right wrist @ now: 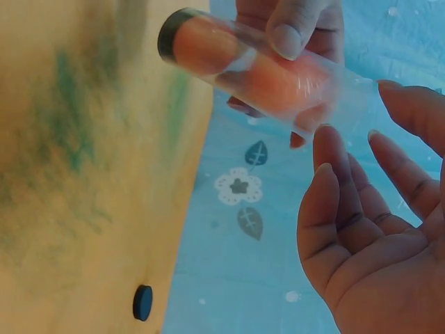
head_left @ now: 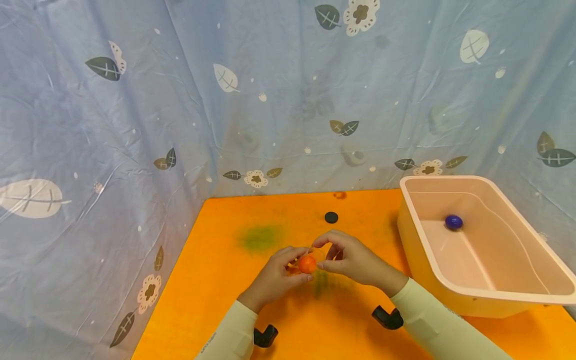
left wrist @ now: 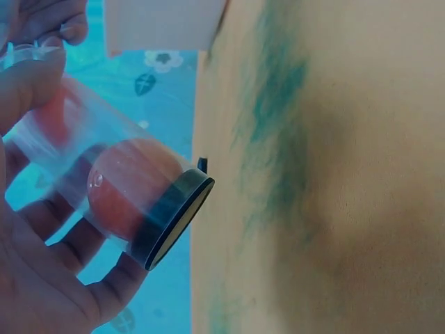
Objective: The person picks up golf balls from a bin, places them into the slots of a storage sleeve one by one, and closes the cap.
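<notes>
My left hand (head_left: pixel 286 270) grips a clear plastic tube (left wrist: pixel 83 132), its thumb on one side and fingers around the other. Two orange balls (right wrist: pixel 208 45) sit inside the tube, and a black cap (left wrist: pixel 179 219) closes its lower end. The tube tilts, its uncapped end towards my right hand (head_left: pixel 348 257). In the right wrist view the curved fingers (right wrist: pixel 414 115) of that hand lie about the uncapped rim, fingertips on opposite sides of it. Head view shows one orange ball (head_left: pixel 308 264) between the hands; the rest of the tube is mostly hidden.
A loose black disc-shaped cap (head_left: pixel 331 217) lies on the orange table (head_left: pixel 225 260) beyond the hands. At the right stands a pale pink tub (head_left: pixel 418 250) with a blue ball (head_left: pixel 453 222) inside. A patterned curtain (head_left: pixel 279 100) surrounds the table's back and sides.
</notes>
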The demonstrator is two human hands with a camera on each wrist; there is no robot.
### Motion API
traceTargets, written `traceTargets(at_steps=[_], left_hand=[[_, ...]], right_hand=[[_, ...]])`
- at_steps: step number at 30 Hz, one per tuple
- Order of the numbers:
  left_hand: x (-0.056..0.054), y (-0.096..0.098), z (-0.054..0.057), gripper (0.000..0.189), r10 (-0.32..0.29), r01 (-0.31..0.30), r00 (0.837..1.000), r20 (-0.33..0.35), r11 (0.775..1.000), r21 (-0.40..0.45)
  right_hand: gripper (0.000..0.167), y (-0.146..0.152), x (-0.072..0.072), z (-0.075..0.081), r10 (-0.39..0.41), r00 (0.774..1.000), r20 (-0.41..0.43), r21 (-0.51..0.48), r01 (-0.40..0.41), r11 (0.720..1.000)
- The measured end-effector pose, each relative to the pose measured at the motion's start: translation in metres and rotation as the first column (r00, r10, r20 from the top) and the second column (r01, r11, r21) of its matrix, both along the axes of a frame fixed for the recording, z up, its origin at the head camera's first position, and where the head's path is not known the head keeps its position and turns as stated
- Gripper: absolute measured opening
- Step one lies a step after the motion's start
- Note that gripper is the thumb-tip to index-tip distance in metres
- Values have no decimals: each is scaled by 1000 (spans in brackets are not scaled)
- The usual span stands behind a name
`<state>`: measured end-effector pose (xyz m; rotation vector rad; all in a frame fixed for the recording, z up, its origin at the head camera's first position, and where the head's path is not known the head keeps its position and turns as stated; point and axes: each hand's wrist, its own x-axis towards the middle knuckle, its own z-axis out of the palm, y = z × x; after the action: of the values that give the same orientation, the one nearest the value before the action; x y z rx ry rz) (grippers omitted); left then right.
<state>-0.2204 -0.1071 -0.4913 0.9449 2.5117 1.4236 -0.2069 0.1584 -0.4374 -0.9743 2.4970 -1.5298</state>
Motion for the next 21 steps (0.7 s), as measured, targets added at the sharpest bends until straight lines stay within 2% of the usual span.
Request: traceTargets(at_steps=[5, 10, 16, 21], left_hand=[[1, -1, -2, 57, -1, 1, 1000, -3, 1000, -14], [1, -1, -2, 58, -3, 3, 1000, 5, 1000, -9], [1, -1, -1, 59, 3, -2, 1000, 21, 1000, -15], [1, -1, -2, 60, 5, -5, 999, 38, 1000, -12]], right_hand=[[32, 6, 3, 10, -13, 999, -38, 40, 14, 999], [33, 15, 4, 29, -29, 995, -93, 95, 38, 995], [34, 31, 3, 59, -74, 987, -139, 183, 99, 978], [32, 51, -1, 89, -132, 967, -217, 236, 183, 954]])
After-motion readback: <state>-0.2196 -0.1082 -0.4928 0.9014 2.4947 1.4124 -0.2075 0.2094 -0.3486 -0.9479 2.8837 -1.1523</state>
